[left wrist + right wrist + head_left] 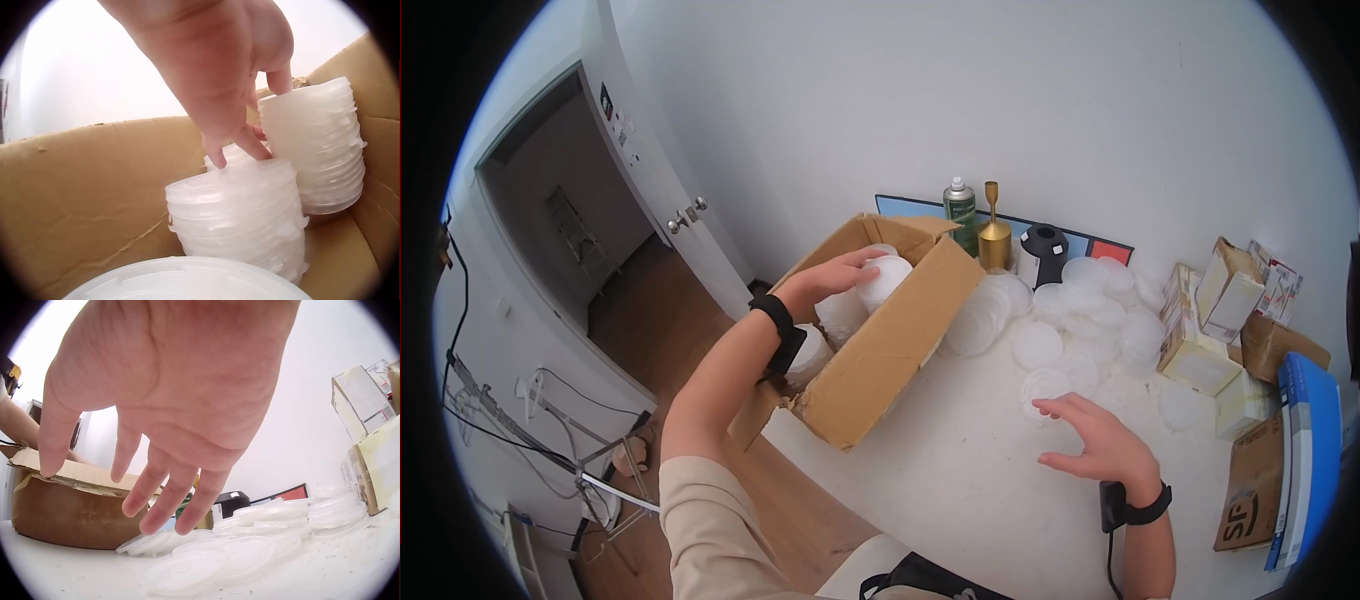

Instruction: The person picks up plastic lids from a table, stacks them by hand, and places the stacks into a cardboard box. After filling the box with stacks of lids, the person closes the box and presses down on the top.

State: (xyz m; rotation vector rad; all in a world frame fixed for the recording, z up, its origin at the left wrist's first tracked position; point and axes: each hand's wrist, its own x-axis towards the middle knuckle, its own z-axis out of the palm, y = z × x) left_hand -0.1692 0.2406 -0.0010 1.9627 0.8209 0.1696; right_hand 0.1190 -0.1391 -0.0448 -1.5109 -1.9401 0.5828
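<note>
Inside an open cardboard box (890,340) stand stacks of translucent white round plastic lids. My left hand (845,274) reaches over the box wall, fingers spread downward. In the left wrist view, some of its fingertips (218,160) are at the top of the middle lid stack (237,206), while another finger meets the top of the far stack (315,147). A third stack (187,281) shows at the bottom of that view. My right hand (1100,440) hovers over the white table with loosely bent fingers and nothing in them. Loose lids (212,556) lie just beyond it.
Scattered lids (1090,310) cover the table's back. Behind stand a green spray can (961,215), a gold candlestick-like object (994,235) and a black-and-white device (1042,255). Small boxes (1200,345) and a blue folder-like item (1312,440) line the right side.
</note>
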